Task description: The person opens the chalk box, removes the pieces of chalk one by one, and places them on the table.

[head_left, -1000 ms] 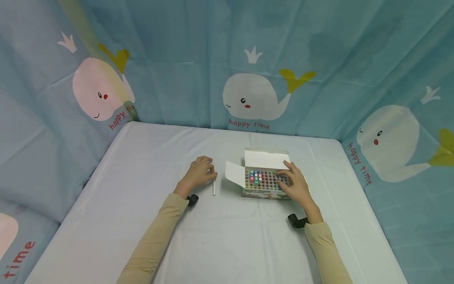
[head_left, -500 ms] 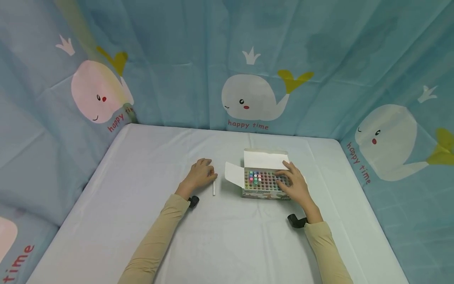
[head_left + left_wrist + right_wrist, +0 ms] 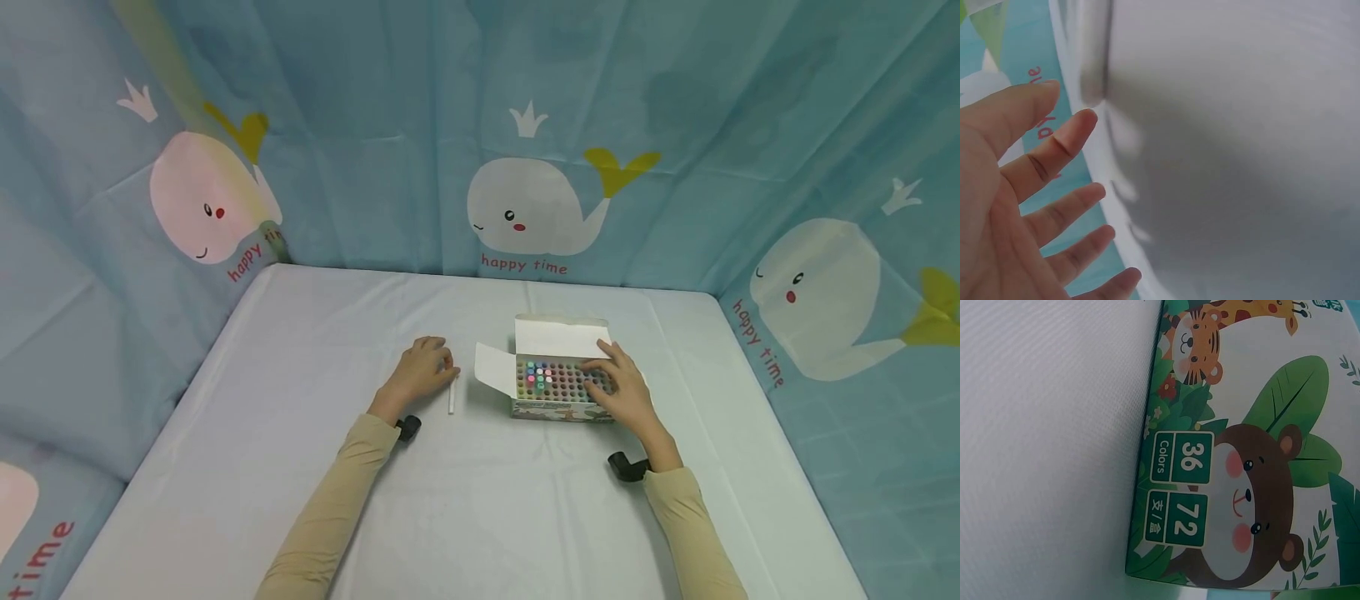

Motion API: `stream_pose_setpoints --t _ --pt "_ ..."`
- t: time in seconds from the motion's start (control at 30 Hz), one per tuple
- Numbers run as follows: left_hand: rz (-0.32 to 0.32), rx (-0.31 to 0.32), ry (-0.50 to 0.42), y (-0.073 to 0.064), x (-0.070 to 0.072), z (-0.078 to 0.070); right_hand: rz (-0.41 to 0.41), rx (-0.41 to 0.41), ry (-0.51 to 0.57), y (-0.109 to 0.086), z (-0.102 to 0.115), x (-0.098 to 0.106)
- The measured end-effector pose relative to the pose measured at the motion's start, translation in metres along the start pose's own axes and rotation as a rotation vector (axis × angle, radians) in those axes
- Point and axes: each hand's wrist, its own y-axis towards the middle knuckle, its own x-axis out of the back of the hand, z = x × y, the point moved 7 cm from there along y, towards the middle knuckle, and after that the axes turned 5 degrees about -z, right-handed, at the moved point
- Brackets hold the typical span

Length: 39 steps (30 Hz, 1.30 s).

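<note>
An opened cardboard box (image 3: 558, 411) holds rows of coloured markers (image 3: 562, 382). Several of them stand higher than the rest near its left end. My right hand (image 3: 624, 390) rests over the box's right end with its fingers spread, one fingertip at the raised lid. Left of the box, a slim white marker (image 3: 452, 398) lies on the table. Just at its far end is my left hand (image 3: 423, 367), palm down. The left wrist view shows that hand's fingers (image 3: 1063, 209) loosely spread with nothing between them, their tips close to the pale marker (image 3: 1092, 56).
White cloth covers the table (image 3: 480, 500). The box's white lid (image 3: 558, 337) stands up at the back, and a side flap (image 3: 495, 369) sticks out left. Blue curtains (image 3: 360, 192) with whale prints rise behind and at both sides.
</note>
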Motion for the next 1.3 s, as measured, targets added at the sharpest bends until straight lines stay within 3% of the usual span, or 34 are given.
stream_pose_setpoints --t 0.27,0.5,0.83,1.03,1.3 --pt "-0.058 -0.011 -0.040 0.004 0.018 -0.009 -0.003 0.017 -0.003 0.000 0.001 0.001" --pt "-0.153 -0.050 -0.088 0.009 0.047 -0.038 -0.008 0.021 -0.004 0.001 0.001 0.001" --pt "-0.206 -0.106 -0.124 0.013 0.068 -0.072 -0.007 0.014 0.003 0.000 -0.001 -0.001" --pt "-0.246 -0.137 -0.129 0.015 0.075 -0.083 -0.006 0.010 0.011 0.000 -0.001 -0.001" --pt "-0.169 -0.216 -0.058 0.022 0.058 -0.109 -0.003 0.008 0.018 0.000 -0.001 -0.001"
